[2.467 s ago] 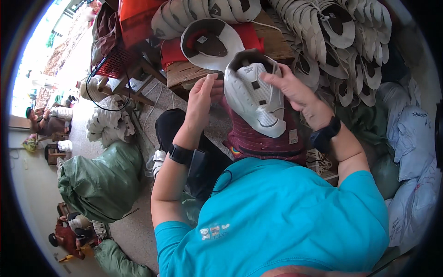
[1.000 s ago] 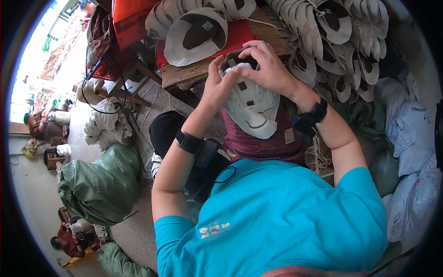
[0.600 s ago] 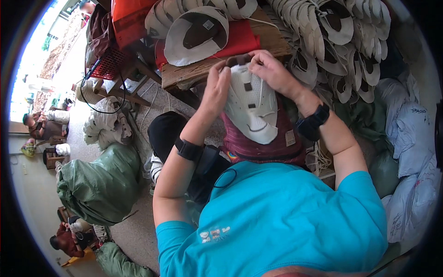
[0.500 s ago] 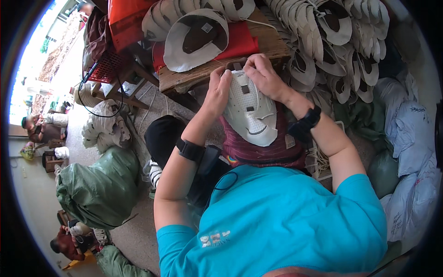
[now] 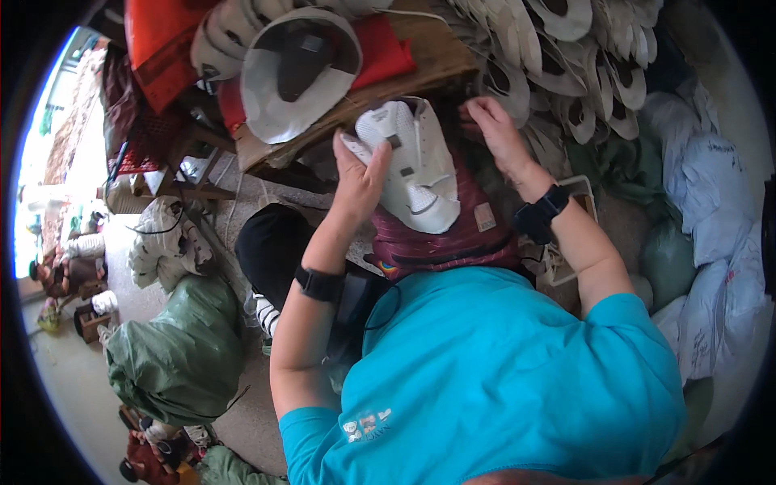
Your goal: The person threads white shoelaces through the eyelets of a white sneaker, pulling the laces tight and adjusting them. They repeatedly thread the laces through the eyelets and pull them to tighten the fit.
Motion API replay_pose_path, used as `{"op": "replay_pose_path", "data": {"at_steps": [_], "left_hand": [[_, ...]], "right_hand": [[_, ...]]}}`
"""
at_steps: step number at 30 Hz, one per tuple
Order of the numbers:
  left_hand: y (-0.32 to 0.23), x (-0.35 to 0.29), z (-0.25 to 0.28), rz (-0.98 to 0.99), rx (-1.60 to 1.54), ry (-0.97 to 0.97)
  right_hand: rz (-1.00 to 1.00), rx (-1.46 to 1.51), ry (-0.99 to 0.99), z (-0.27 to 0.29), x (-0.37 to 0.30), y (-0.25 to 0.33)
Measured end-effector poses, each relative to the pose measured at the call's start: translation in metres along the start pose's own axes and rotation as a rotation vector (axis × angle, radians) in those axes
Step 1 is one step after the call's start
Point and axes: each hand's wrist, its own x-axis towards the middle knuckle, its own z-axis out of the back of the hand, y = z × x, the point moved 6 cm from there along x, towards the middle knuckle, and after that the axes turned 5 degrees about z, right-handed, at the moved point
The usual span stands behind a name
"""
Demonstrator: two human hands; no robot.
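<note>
Gripping the white shoe upper (image 5: 432,166) along its left edge with the left hand (image 5: 356,184), thumb laid over the top and fingers at the side. Held above a maroon striped cloth (image 5: 440,249) on the lap, rounded end pointing back toward the turquoise shirt (image 5: 509,364). Near the upper but apart from it, off to its right, the right hand (image 5: 499,137) — fingers partly bent; cannot tell whether pinching anything. Just beyond, a wooden table (image 5: 440,52) with a red cloth (image 5: 386,52) and a pale curved upper (image 5: 263,97). Behind that, a row of nested uppers (image 5: 217,50); to the right, stacked bundles of pale uppers (image 5: 513,32) and, farther over, whitish sacks (image 5: 713,182). At left on the floor, a green sack (image 5: 174,352) — near a pile of whitish pieces (image 5: 162,238).
</note>
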Motion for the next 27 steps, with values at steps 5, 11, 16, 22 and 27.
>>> {"op": "replay_pose_path", "data": {"at_steps": [5,11,16,22,27], "left_hand": [[-0.005,-0.012,-0.008,-0.013,0.069,0.097],[0.001,-0.016,-0.004,-0.078,0.392,0.108],[-0.012,-0.019,-0.019,-0.07,0.35,0.135],[-0.043,-0.033,-0.014,-0.364,0.827,-0.123],[-0.084,-0.038,-0.023,-0.568,0.948,-0.047]], "right_hand": [[-0.412,-0.104,-0.178,0.154,-0.055,-0.084],[-0.586,-0.255,-0.493,0.286,-0.148,-0.146],[-0.714,-0.646,-0.401,0.322,-0.179,-0.19],[-0.12,-1.088,-0.335,0.258,-0.143,-0.154],[-0.022,-1.327,-0.044,0.217,-0.11,-0.168]]}}
